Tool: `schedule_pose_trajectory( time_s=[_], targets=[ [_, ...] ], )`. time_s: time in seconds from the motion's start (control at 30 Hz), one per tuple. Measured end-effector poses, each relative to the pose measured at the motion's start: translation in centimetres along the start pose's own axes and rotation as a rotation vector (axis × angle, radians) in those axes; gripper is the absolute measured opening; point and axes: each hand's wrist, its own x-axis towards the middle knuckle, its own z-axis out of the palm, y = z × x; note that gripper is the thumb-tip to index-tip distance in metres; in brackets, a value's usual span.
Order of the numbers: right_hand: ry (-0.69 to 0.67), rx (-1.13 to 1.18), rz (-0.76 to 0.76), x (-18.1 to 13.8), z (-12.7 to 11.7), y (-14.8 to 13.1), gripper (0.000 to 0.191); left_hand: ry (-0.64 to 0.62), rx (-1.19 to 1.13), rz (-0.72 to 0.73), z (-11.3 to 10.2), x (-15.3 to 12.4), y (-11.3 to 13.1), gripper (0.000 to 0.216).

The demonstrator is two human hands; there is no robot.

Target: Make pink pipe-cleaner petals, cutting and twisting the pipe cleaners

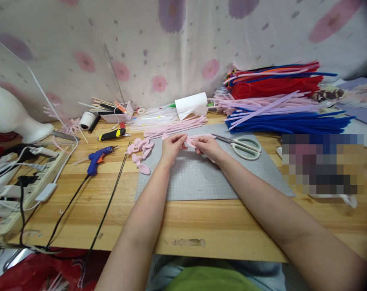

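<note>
Both my hands meet above the grey cutting mat [201, 178], pinching a pink pipe cleaner [189, 141] between them. My left hand [173, 147] has its thumb and fingers closed on one part of it. Just to the right, my right hand [207, 147] grips another part, and the fingertips hide some of the pink piece. Left of my left hand lie several pink pipe cleaner shapes [142, 153] with leaf-like loops, partly on the mat. Scissors [244, 147] with pale handles rest beside my right hand, blades pointing toward it.
A blue glue gun [97, 159] and a yellow-black utility knife [111, 134] lie left. Bundles of blue pipe cleaners [289, 121] and red ones [274, 87] are stacked back right, near a white roll [191, 104]. A power strip [28, 190] with cables stands far left.
</note>
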Motion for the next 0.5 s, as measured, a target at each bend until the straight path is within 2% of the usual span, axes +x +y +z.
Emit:
schedule_pose_trajectory(
  time_s=[0.17, 0.27, 0.5],
  targets=[
    [-0.004, -0.045, -0.005, 0.0, 0.4, 0.3, 0.02, 0.154, 0.133, 0.103, 0.4, 0.1, -0.6, 0.018],
    [-0.016, -0.075, -0.01, 0.0, 0.4, 0.3, 0.021, 0.221, 0.166, 0.105, 0.8, 0.3, -1.0, 0.013],
    [-0.087, -0.061, 0.011, 0.0, 0.4, 0.2, 0.026, 0.183, 0.143, 0.031, 1.0, 0.1, -0.9, 0.013]
  ],
)
